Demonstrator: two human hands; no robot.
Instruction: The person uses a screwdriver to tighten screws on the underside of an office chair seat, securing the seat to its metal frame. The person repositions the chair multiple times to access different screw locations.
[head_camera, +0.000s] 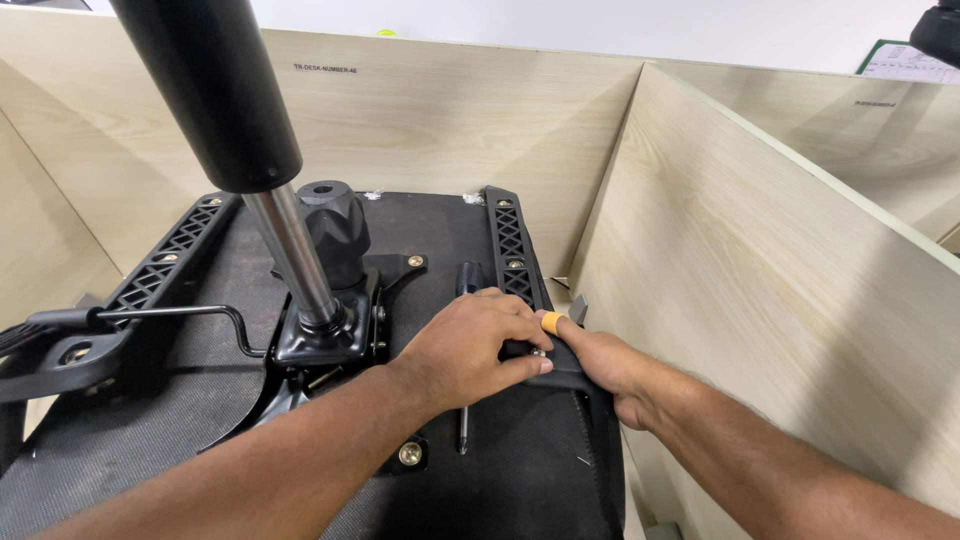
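— Where did the one camera sit?
— On the person's head, tilted down and forward over an upturned chair seat (180, 420) boxed in by wooden partitions (760, 260).
— How near?
— Close: both forearms ran in from the lower edge, the left hand (465, 345) and right hand (610, 365) near mid-frame. No second view existed.

Seat underside (150, 420): you see rough, matt black woven cloth.
Gas cylinder (295, 260): shiny smooth metal rod, matt black sleeve above.
Arm bracket (512, 245): matt black plastic lattice.
Partition walls (760, 260): pale, smooth wood-grain board.
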